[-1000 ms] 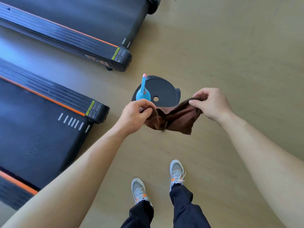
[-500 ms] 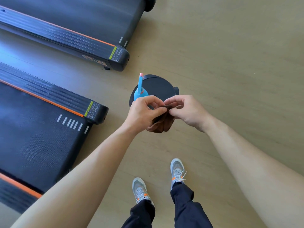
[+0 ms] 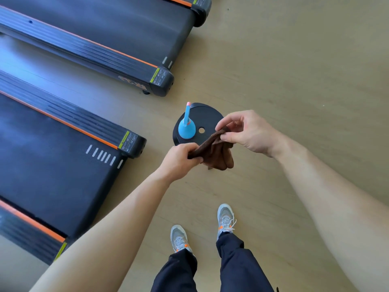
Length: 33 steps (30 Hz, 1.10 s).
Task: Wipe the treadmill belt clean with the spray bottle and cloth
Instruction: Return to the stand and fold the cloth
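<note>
Both hands hold the cloth (image 3: 212, 152) right of the belt (image 3: 52, 165): left hand (image 3: 179, 161) grips one end, right hand (image 3: 242, 131) pinches the other. It's soft, light and floppy, so bunch it. The bottle (image 3: 186, 128) stands just beyond; it's probably light, so take it by the neck.

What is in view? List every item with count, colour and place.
black treadmills with orange-striped rails: two, black and orange, left; nearer, farther
blue plastic spray bottle: one, blue with pink tip, upright on the plate
black round weight plate: one, black, on the floor
brown terry cloth: one, brown, between both hands
light wooden floor: one, tan, underfoot
grey sneakers: two, grey and orange, bottom centre
hands: two; left hand grips the cloth, right hand pinches it
</note>
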### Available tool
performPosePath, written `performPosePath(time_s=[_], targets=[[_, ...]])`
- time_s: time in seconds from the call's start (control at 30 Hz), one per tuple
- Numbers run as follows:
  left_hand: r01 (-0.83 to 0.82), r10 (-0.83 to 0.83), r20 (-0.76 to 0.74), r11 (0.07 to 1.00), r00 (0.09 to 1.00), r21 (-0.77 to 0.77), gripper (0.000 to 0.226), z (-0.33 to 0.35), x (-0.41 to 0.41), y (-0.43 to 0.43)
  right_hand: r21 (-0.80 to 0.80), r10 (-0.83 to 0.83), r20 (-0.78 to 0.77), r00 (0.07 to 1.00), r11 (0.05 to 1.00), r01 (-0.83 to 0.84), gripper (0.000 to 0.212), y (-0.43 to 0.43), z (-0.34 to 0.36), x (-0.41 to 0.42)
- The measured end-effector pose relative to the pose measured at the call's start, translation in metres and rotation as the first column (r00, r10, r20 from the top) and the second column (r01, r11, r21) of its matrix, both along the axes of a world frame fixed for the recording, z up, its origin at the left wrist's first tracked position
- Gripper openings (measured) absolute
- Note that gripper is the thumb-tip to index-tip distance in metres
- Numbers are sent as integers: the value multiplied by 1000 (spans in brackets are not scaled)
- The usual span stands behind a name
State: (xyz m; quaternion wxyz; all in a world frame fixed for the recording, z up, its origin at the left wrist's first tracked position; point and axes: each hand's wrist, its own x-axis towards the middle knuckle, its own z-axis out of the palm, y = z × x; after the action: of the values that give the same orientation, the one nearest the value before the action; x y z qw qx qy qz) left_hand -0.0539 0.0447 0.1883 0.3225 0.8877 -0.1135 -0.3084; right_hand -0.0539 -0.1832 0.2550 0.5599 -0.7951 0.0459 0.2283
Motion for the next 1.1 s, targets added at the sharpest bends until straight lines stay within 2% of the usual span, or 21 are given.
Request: performPosePath(time_s=[0.1,0.23,0.4,0.5,0.6,0.7,0.83,0.93,1.1], targets=[[-32,29,32,997,999,76,9,17,-7,17,-70,13,3,1000,997,-13,19,-13,32,-6],[-12,-11,102,974,995,226,17,45,-16,38,-212,54,-25,998,976,-58,21,-33,58,-25],[1,-53,163,952,985,306,17,79,-27,56,-336,-29,-27,999,942,18,22,-49,69,-50],[-25,-19,171,967,985,252,15,94,-32,52,-335,-89,11,996,938,88,23,-46,72,-60],[-69,25,204,974,979,214,13,104,-40,45,-269,-109,57,992,956,120,25,-36,81,-64],[-187,161,264,979,951,76,6,115,-46,35,-254,-66,102,993,963,90,29,-27,87,-62],[-324,320,361,945,876,-53,15,130,-48,11,-219,-49,94,994,973,69,26,-23,91,-59],[-298,323,412,946,852,-125,11,141,-45,-8,-147,-65,77,995,986,76,25,-18,95,-58],[-118,186,319,968,929,-222,25,156,-44,-42,14,-135,96,986,991,134,28,-3,96,-57]])
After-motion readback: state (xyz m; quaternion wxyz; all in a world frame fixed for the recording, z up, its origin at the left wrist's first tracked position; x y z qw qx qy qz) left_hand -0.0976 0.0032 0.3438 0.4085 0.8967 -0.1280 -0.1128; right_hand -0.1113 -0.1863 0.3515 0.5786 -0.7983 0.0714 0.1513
